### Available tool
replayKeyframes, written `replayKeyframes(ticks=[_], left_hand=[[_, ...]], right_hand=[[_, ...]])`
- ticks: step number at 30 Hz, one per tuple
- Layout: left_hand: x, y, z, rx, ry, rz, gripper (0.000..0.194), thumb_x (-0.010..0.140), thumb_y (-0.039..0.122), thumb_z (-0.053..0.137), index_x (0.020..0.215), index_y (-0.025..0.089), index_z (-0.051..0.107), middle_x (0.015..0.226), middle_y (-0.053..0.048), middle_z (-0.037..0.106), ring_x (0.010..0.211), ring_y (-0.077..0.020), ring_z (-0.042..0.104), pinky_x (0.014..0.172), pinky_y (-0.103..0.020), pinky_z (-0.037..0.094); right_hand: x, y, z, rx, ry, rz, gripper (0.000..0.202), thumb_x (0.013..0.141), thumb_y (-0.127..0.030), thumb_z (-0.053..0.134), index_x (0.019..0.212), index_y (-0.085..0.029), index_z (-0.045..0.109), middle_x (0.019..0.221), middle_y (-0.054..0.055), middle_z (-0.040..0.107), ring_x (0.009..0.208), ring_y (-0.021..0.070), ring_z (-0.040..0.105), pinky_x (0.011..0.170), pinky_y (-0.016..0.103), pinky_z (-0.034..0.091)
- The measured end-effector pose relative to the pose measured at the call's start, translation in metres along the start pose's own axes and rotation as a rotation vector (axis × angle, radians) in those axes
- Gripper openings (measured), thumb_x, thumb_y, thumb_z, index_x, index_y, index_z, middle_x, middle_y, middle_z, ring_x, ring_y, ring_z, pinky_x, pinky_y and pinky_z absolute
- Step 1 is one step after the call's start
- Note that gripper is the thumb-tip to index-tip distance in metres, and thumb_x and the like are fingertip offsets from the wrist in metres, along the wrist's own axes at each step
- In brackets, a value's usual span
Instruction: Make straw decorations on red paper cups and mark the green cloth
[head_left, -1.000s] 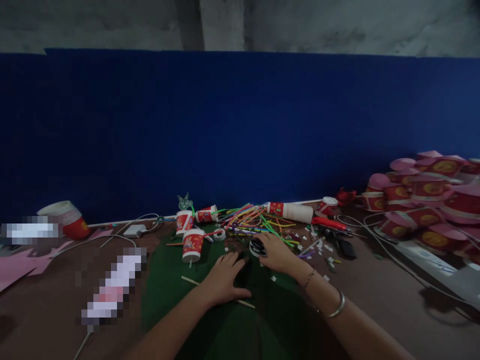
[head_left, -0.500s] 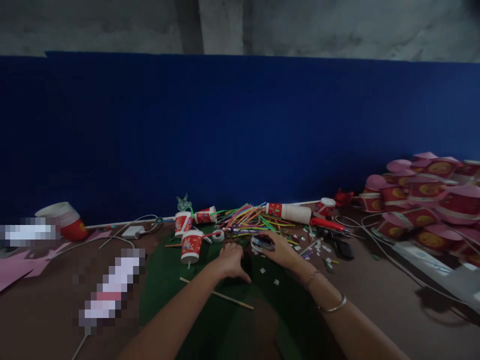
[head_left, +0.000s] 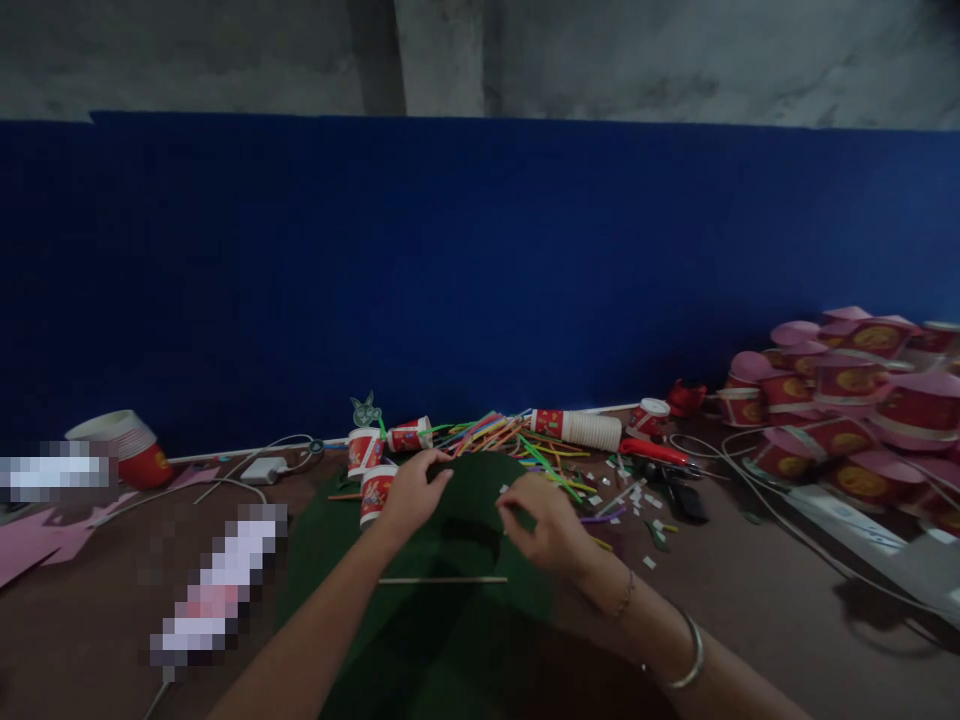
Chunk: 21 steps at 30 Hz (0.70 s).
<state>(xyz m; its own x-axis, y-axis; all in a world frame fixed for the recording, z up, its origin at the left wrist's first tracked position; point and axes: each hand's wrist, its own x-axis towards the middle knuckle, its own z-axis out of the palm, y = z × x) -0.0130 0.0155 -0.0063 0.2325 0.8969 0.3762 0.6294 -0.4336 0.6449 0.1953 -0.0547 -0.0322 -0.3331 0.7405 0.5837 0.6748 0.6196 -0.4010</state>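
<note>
A dark green sheet (head_left: 439, 650) covers the middle of the brown table, with a thin wooden stick (head_left: 450, 580) lying across it. My left hand (head_left: 409, 497) is over the sheet's left part, thumb and fingers apart, in front of a red paper cup (head_left: 373, 490) that it partly hides. At the sheet's right side my right hand (head_left: 547, 522) has its fingers curled together in a pinch. What they hold, if anything, is too small to make out. Behind the sheet lies a heap of coloured strips (head_left: 491, 432).
A nested cup stack (head_left: 589, 430) lies at the back, near red-handled pliers (head_left: 660, 452) and white scraps (head_left: 637, 495). Pink-topped red cups (head_left: 855, 400) pile up at right. Cables, a white adapter (head_left: 262, 470) and another cup stack (head_left: 127, 450) are at left.
The green sheet has shifted up and left, hiding the tape roll and part of the strips. The stick has turned nearly level. My left hand has moved left; my right hand has come off the clear-and-white item.
</note>
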Motion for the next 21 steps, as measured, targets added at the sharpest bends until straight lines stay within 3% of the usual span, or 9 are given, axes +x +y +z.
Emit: replayKeyframes(ticks=[2, 4, 7, 13, 16, 18, 21], left_hand=[[0.001, -0.006, -0.009, -0.137, 0.121, -0.059, 0.015, 0.072, 0.024, 0.057, 0.085, 0.019, 0.063, 0.087, -0.005, 0.068, 0.085, -0.0226, 0.062, 0.082, -0.037, 0.046], [0.0, -0.013, -0.014, -0.315, 0.257, -0.145, 0.02, 0.069, 0.03, 0.061, 0.085, 0.018, 0.062, 0.083, -0.004, 0.067, 0.081, -0.0223, 0.062, 0.079, -0.037, 0.048], [-0.005, -0.02, -0.019, -0.602, 0.346, -0.269, 0.032, 0.063, 0.035, 0.069, 0.088, 0.016, 0.062, 0.079, -0.002, 0.067, 0.078, -0.0208, 0.063, 0.075, -0.035, 0.049], [-0.017, -0.024, -0.033, -0.787, 0.477, -0.342, 0.04, 0.056, 0.034, 0.074, 0.089, 0.015, 0.063, 0.08, -0.002, 0.068, 0.077, -0.019, 0.063, 0.076, -0.034, 0.05], [-0.023, -0.027, -0.045, -0.869, 0.59, -0.394, 0.033, 0.056, 0.028, 0.074, 0.085, 0.015, 0.063, 0.077, -0.001, 0.067, 0.073, -0.017, 0.063, 0.075, -0.033, 0.051], [-0.03, -0.028, -0.051, -0.928, 0.647, -0.5, 0.029, 0.056, 0.023, 0.072, 0.083, 0.017, 0.062, 0.072, 0.001, 0.067, 0.068, -0.0158, 0.063, 0.07, -0.031, 0.052], [-0.047, -0.027, -0.053, -0.923, 0.592, -0.679, 0.028, 0.058, 0.021, 0.069, 0.084, 0.021, 0.06, 0.071, 0.003, 0.066, 0.064, -0.0153, 0.063, 0.058, -0.026, 0.05]], right_hand=[[-0.005, -0.024, 0.011, 0.007, -0.301, -0.026, 0.015, 0.08, -0.029, 0.052, 0.085, -0.02, 0.063, 0.083, 0.005, 0.065, 0.08, 0.0183, 0.059, 0.075, 0.028, 0.043], [-0.011, -0.041, 0.026, -0.051, -0.481, -0.05, 0.033, 0.072, -0.039, 0.06, 0.098, -0.019, 0.061, 0.091, 0.007, 0.064, 0.083, 0.0214, 0.059, 0.074, 0.029, 0.045], [-0.014, -0.054, 0.046, -0.178, -0.549, -0.042, 0.046, 0.071, -0.029, 0.058, 0.113, -0.014, 0.053, 0.102, 0.013, 0.06, 0.088, 0.0253, 0.059, 0.067, 0.031, 0.047], [-0.001, -0.052, 0.049, -0.256, -0.708, -0.02, 0.023, 0.073, -0.015, 0.05, 0.094, -0.013, 0.06, 0.088, 0.013, 0.066, 0.074, 0.0234, 0.063, 0.06, 0.03, 0.046], [0.001, -0.036, 0.038, -0.26, -0.675, 0.113, 0.022, 0.07, -0.012, 0.052, 0.089, -0.014, 0.062, 0.088, 0.014, 0.067, 0.079, 0.0232, 0.064, 0.067, 0.029, 0.046], [-0.002, -0.018, 0.031, -0.223, -0.518, 0.174, 0.028, 0.071, -0.01, 0.05, 0.096, -0.015, 0.061, 0.095, 0.013, 0.067, 0.088, 0.0217, 0.063, 0.075, 0.028, 0.045], [-0.008, 0.014, 0.025, -0.196, -0.404, 0.28, 0.023, 0.071, -0.011, 0.05, 0.089, -0.016, 0.064, 0.089, 0.012, 0.068, 0.085, 0.0223, 0.063, 0.076, 0.03, 0.044]])
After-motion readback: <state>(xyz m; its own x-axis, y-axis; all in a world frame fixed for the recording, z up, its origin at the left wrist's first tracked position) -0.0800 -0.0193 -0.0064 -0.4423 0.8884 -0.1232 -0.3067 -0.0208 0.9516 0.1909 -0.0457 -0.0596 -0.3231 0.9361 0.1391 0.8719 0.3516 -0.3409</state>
